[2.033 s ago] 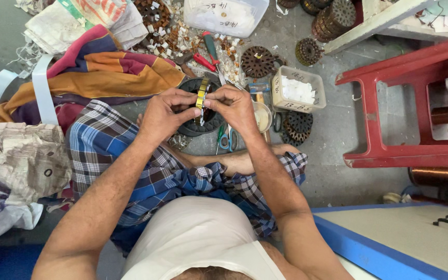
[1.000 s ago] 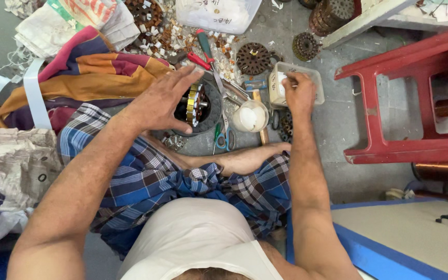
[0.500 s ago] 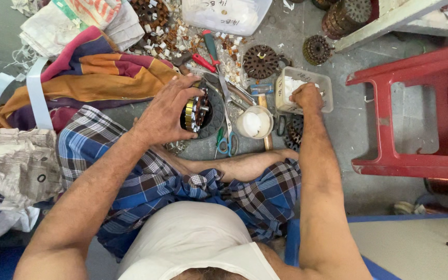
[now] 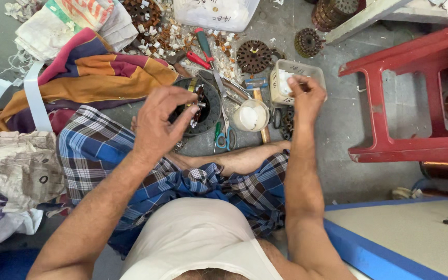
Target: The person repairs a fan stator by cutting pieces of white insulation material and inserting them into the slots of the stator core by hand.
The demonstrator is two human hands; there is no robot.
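The left hand [image 4: 164, 122] curls its fingers around a round black motor part [image 4: 199, 106] on the grey floor [image 4: 338, 129]. Right of that part, the right hand [image 4: 307, 98] pinches white bits in a small clear tub [image 4: 294, 78]. A red stool [image 4: 410, 93] stands further right.

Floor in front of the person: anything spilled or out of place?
Yes. Small white and brown scraps lie scattered over the floor near the red-handled screwdriver, loose rather than in the small clear tub.
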